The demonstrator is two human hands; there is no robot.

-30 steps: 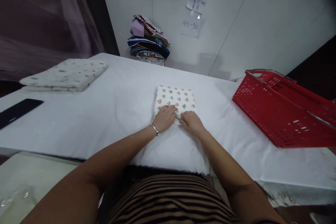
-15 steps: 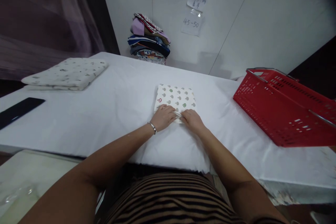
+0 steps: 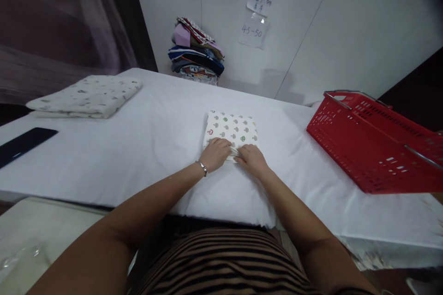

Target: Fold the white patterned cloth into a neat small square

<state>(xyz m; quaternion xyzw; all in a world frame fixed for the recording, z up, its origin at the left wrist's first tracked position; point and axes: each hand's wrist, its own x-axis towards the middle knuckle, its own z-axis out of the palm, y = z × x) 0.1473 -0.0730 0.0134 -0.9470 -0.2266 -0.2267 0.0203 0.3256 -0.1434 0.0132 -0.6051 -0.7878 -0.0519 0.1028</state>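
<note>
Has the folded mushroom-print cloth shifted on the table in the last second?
No, not visibly: judged against the "45-50" sign on the wall, the folded mushroom-print cloth keeps its place on the table.

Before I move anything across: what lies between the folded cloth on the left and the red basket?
In the head view, the smaller patterned cloth lies between them on the white tablecloth, with left hand and right hand on it.
</note>
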